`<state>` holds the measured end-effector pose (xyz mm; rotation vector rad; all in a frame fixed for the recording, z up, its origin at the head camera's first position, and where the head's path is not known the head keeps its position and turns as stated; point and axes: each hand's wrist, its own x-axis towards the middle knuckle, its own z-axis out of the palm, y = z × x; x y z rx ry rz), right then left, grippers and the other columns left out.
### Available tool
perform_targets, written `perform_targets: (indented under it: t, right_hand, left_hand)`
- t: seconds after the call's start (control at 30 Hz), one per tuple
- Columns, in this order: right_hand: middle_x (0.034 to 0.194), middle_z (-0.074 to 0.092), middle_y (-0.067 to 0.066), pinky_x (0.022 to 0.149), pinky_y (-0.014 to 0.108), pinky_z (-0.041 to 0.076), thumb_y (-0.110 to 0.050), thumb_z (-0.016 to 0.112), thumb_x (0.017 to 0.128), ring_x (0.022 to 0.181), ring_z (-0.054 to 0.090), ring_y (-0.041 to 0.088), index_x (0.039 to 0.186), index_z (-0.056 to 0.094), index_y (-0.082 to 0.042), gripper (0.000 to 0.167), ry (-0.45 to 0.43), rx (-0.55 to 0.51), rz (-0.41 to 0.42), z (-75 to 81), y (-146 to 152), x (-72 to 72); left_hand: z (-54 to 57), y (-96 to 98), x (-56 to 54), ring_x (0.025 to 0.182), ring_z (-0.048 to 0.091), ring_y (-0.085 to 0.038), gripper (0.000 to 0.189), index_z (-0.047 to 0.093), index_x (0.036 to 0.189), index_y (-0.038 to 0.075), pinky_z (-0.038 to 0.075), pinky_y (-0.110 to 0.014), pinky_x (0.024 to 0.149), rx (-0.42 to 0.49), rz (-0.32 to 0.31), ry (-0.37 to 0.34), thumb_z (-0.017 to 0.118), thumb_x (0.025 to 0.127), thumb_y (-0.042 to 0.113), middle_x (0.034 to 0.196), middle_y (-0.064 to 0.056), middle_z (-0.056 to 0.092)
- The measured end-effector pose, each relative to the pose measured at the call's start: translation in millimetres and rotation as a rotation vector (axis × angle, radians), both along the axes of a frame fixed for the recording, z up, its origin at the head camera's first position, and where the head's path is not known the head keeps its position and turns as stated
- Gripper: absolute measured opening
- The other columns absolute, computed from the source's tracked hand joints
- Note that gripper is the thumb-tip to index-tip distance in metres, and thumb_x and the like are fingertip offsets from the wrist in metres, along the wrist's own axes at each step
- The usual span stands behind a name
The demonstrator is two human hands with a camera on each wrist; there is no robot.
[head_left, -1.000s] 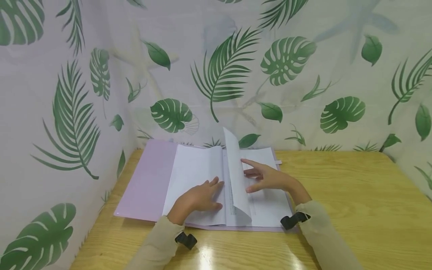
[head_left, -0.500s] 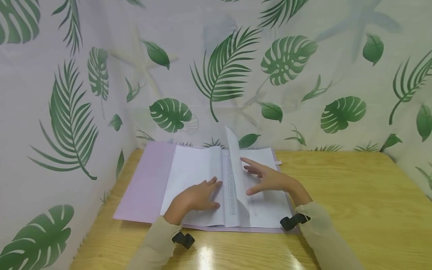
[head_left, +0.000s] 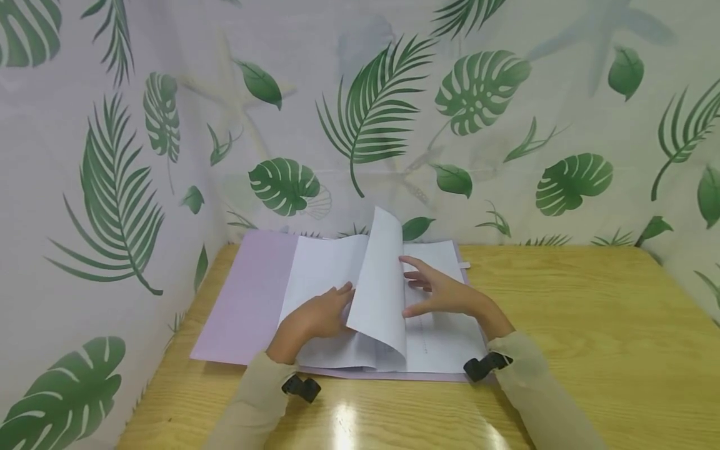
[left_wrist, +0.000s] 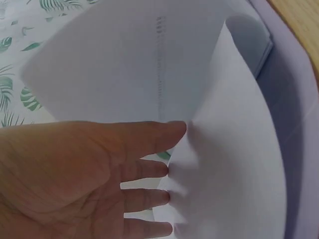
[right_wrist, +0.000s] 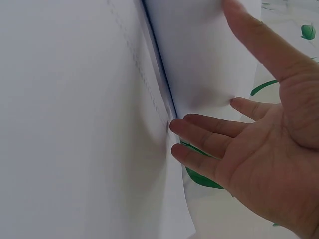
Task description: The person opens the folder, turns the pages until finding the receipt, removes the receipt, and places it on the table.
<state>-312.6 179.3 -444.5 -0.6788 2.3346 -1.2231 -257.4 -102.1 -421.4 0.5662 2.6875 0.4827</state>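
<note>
A lilac folder (head_left: 247, 294) lies spread on the table with its cover turned out to the left and white pages inside. One lifted page (head_left: 382, 281) stands up near the middle, leaning and curling to the left. My left hand (head_left: 315, 319) lies over the left-hand pages (head_left: 320, 256), its fingertips partly behind the raised page. In the left wrist view its fingers are straight, tips against paper (left_wrist: 234, 149). To the right of the raised page is my right hand (head_left: 444, 294), fingers spread, fingertips at the page. Stretched fingers (right_wrist: 204, 139) also show against the paper in the right wrist view.
The folder rests on a yellow wood-grain table (head_left: 585, 325). A leaf-patterned cloth (head_left: 506, 125) hangs behind and along the left side. A small white tab (head_left: 464, 265) sticks out at the folder's right edge. Black straps (head_left: 487, 367) are on both wrists.
The raised page has swung from nearly edge-on to leaning left, now covering the left fingertips. The left hand has shifted slightly left; the right hand has moved slightly left with the page.
</note>
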Motion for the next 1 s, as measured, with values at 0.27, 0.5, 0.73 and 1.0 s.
perform_targets:
  t: [0.27,0.5,0.73,1.0]
  right_hand:
    - [0.169,0.02,0.021,0.121,0.061,0.031,-0.037,0.09,0.077,0.151,0.032,0.045,0.164,0.016,-0.02,0.115,-0.001,0.022,-0.003,-0.9,-3,2.5]
    - [0.167,0.026,0.022,0.12,0.062,0.031,-0.04,0.09,0.077,0.15,0.033,0.045,0.164,0.016,-0.022,0.116,-0.005,0.042,-0.01,1.6,-6,3.5]
    - [0.16,0.039,0.025,0.12,0.062,0.033,-0.039,0.089,0.077,0.147,0.04,0.044,0.164,0.013,-0.02,0.117,0.029,0.043,-0.007,6.9,-9,1.3]
    - [0.157,0.042,0.027,0.119,0.063,0.033,-0.036,0.088,0.08,0.144,0.043,0.045,0.164,0.011,-0.017,0.116,0.031,0.01,0.006,9.4,-11,6.7]
  left_hand:
    - [16.9,-17.7,-2.2,0.152,0.031,-0.044,0.051,0.04,0.156,0.006,0.027,-0.06,0.123,0.025,0.058,0.096,0.049,0.106,0.017,0.163,-0.021,0.035]
    - [33.7,-16.6,1.5,0.148,0.039,-0.041,0.044,0.05,0.147,0.001,0.031,-0.061,0.121,0.192,0.147,0.471,0.05,0.105,0.014,0.156,-0.024,0.045]
    - [29.1,8.5,7.3,0.154,0.029,-0.039,0.055,0.044,0.153,0.005,0.026,-0.056,0.125,0.253,0.019,0.374,0.057,0.105,0.03,0.165,-0.019,0.033]
    - [9.1,14.7,7.0,0.154,0.028,-0.036,0.063,0.032,0.161,0.013,0.033,-0.054,0.123,0.196,0.026,0.133,0.054,0.106,0.037,0.17,-0.016,0.017]
